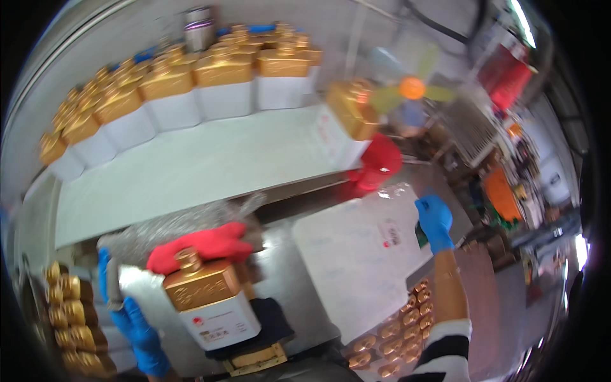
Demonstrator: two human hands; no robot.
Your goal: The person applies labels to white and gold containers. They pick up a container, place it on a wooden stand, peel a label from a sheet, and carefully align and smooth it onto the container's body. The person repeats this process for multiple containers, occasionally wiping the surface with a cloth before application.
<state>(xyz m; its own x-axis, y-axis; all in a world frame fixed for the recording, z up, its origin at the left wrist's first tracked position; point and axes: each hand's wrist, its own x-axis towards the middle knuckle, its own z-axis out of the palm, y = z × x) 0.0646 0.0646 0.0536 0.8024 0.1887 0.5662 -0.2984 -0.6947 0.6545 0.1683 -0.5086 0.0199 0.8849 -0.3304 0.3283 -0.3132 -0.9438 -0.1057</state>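
Note:
My left hand (pixel 143 340), in a blue glove, is at the lower left, its fingers closed around the lower end of a long grey-and-blue object (pixel 113 283). What kind of object that is cannot be made out. To its right a white square bottle with a gold top (pixel 203 293) stands tilted in view, apart from my hand. My right hand (pixel 435 221), also blue-gloved, is closed at the right edge of a flat white plastic sheet (pixel 350 261). Something dark green shows under it; what the fingers grip is hidden. A red glove-like piece (pixel 197 248) lies behind the bottle.
White bottles with gold tops (pixel 226 70) line the back of a pale shelf (pixel 191 165); more gold-topped bottles (pixel 76 318) stand at the left. One bottle (pixel 347 124) is beside a red object (pixel 379 162). Several gold caps (pixel 391 344) lie lower right. A fan (pixel 412 89) stands behind.

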